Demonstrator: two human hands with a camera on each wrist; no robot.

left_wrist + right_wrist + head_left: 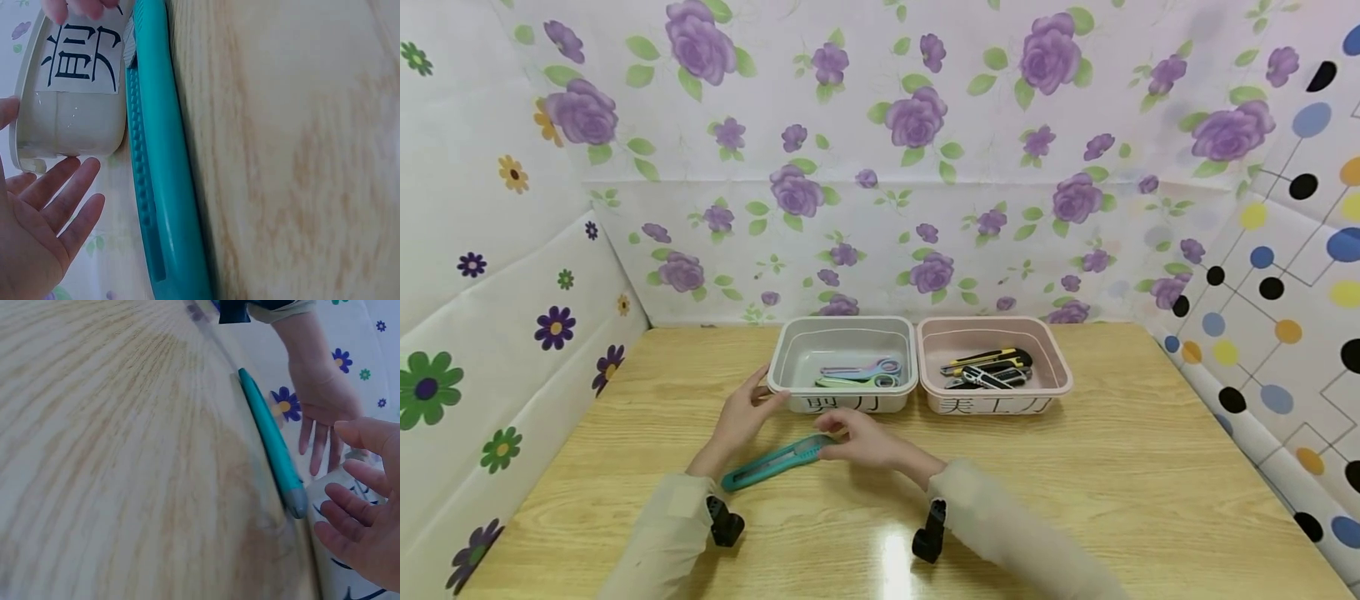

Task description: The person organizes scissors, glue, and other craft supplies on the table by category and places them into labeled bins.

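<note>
A large teal utility knife (767,468) with a grey tip lies flat on the wooden table. Behind it stands a grey bin (797,401) with a paper label on its front. My left hand (743,421) is at that bin's front left corner, and the left wrist view has its fingers spread loosely by the rim. Over the knife's right end is my right hand (865,440). In the right wrist view its fingers (347,506) are loosely bent with nothing between them, apart from the knife (269,434).
The grey bin holds purple-blue scissors (868,369) and green scissors (857,382). Touching its right side is a pink bin (1060,383) with several utility knives (992,375), also labelled. Flower-patterned sheets (865,250) rise behind the table (1075,500); a dotted one stands right.
</note>
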